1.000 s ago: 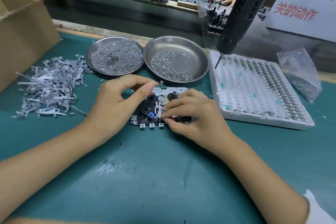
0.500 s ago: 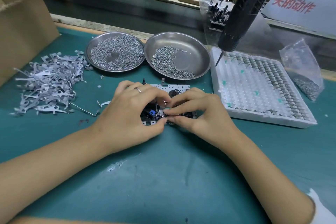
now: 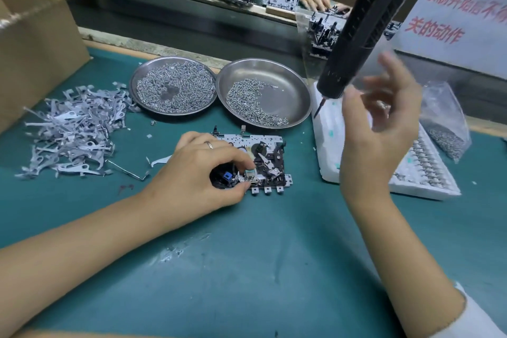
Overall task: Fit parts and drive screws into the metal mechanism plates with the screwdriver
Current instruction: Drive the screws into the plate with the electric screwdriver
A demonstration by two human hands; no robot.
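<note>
A metal mechanism plate with black parts and a small blue piece lies flat on the green mat. My left hand rests on its left half, thumb and fingers pinching it by the blue piece. My right hand is raised in the air, fingers spread and blurred, just right of the black electric screwdriver that hangs from above with its bit pointing down. The hand holds nothing. Two steel dishes hold screws: a full left dish and a right dish with a smaller heap.
A pile of grey metal levers lies at the left, beside a cardboard box. A white foam tray of small parts sits at the right, with a plastic bag behind it. Another person's hands work beyond the bench edge.
My right hand has left the plate and risen up toward the hanging screwdriver. My left hand stays on the plate's left side.
</note>
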